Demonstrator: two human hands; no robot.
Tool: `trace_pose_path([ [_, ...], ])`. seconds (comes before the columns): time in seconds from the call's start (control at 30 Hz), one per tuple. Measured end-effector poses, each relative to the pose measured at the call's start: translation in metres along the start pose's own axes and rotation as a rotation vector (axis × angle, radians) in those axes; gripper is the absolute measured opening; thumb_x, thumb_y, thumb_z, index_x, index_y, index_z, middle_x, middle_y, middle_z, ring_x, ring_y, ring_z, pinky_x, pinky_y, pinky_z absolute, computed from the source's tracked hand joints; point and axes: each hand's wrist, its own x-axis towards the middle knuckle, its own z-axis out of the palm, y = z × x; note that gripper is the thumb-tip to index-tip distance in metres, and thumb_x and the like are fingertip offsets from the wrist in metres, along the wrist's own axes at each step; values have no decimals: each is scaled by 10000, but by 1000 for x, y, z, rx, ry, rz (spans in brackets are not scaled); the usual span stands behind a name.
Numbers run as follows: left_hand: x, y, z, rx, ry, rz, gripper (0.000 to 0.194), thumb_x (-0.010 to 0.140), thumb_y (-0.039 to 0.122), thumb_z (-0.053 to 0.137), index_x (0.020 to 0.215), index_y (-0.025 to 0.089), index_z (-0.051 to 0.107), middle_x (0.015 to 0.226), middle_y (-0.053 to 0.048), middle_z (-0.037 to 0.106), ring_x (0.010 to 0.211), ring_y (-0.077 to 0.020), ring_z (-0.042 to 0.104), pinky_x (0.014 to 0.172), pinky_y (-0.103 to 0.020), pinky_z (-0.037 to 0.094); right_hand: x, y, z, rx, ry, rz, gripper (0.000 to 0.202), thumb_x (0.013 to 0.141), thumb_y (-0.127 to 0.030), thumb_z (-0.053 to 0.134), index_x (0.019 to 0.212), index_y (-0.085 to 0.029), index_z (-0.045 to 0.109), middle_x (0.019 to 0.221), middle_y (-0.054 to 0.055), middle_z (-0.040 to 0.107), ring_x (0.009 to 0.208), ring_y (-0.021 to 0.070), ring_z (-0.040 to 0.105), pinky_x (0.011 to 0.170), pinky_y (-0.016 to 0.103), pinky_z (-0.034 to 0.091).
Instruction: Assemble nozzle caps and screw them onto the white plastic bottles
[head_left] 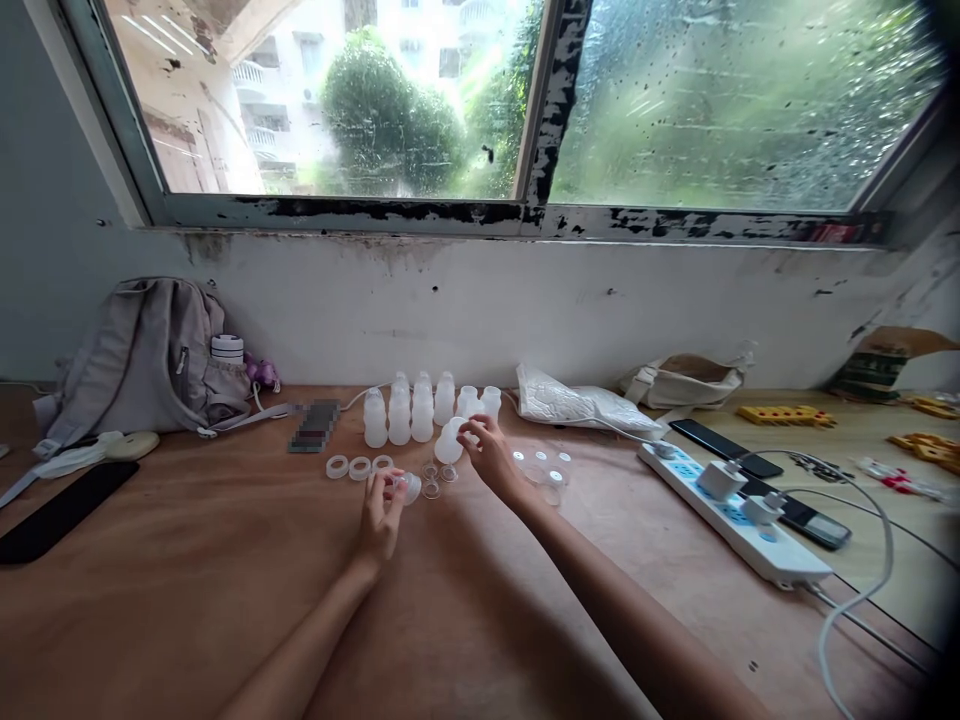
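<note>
Pinched in the left hand is a clear piece, half covered and too small for me to make out. The right hand grasps a frosted bottle, masking part of its right side. Between them, small clear rings show faintly on the table. Behind, standing bottles overlap, hiding one another's sides.

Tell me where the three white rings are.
Left of centre in the head view, the three white rings lie in a row on the table, in front of the upright bottles, close to the left hand.
</note>
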Motion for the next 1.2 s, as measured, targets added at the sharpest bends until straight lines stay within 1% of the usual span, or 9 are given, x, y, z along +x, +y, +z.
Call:
trace_pose_path([
  [0.13, 2, 0, 1, -156, 46, -150, 233, 772, 394, 467, 905, 208, 514, 897, -27, 529, 785, -142, 507, 689, -237, 401, -28, -10, -25, 101, 171, -38, 83, 785, -231, 485, 848, -204, 531, 1026, 73, 495, 838, 169, 540, 700, 300, 457],
  [0.23, -2, 4, 5, -198, 14, -239, 254, 759, 413, 482, 899, 206, 524, 875, -20, 532, 726, -125, 503, 652, -221, 397, -48, -14, -33, 126, 194, -55, 84, 773, -213, 499, 855, -205, 513, 1002, 71, 515, 902, 188, 528, 765, 331, 437],
  [0.43, -10, 6, 13, -234, -49, -326, 244, 748, 415, 496, 881, 215, 539, 886, -6, 536, 620, -82, 479, 627, -213, 399, -72, -13, -24, 162, 145, -77, 148, 760, -200, 498, 908, -199, 494, 952, 75, 526, 883, 196, 536, 762, 336, 437],
  [0.5, -11, 4, 14, -260, -63, -331, 242, 748, 411, 500, 883, 213, 538, 881, -6, 529, 644, -86, 485, 623, -209, 405, -76, -11, -18, 174, 109, -63, 297, 751, -214, 515, 1041, -200, 449, 984, 81, 530, 889, 198, 535, 769, 338, 439],
  [0.63, -11, 2, 14, -319, -68, -360, 238, 740, 400, 519, 881, 209, 537, 864, -4, 525, 719, -103, 506, 628, -203, 417, -85, -7, -2, 226, -38, -26, 605, 727, -232, 542, 1246, -180, 237, 1078, 108, 509, 917, 202, 534, 788, 343, 439],
  [0.7, -10, 2, 14, -367, -61, -392, 241, 727, 400, 533, 877, 210, 532, 857, 2, 529, 721, -104, 513, 636, -211, 424, -89, -6, 4, 246, -97, -2, 606, 726, -238, 543, 1235, -177, 219, 1042, 101, 529, 874, 195, 553, 755, 335, 453],
  [0.77, -9, 3, 14, -414, -47, -408, 247, 715, 397, 546, 872, 207, 525, 852, 5, 534, 720, -106, 517, 641, -220, 431, -91, -9, 6, 231, -137, 12, 557, 711, -268, 571, 1179, -187, 279, 980, 85, 553, 835, 198, 564, 719, 331, 463],
  [0.93, -9, 5, 13, -414, -32, -367, 269, 718, 403, 537, 881, 190, 514, 865, -15, 554, 735, -122, 529, 652, -236, 439, -88, -20, -4, 133, -239, -46, 467, 705, -316, 601, 1129, -235, 423, 1009, 79, 533, 916, 223, 537, 774, 352, 443],
  [1.2, -12, 6, 15, -292, -89, -288, 248, 749, 373, 519, 905, 180, 512, 853, -24, 546, 741, -122, 518, 640, -225, 440, -90, -21, -9, 54, -260, -104, 538, 727, -303, 587, 1228, -269, 394, 1001, 75, 539, 886, 219, 550, 761, 340, 464],
])
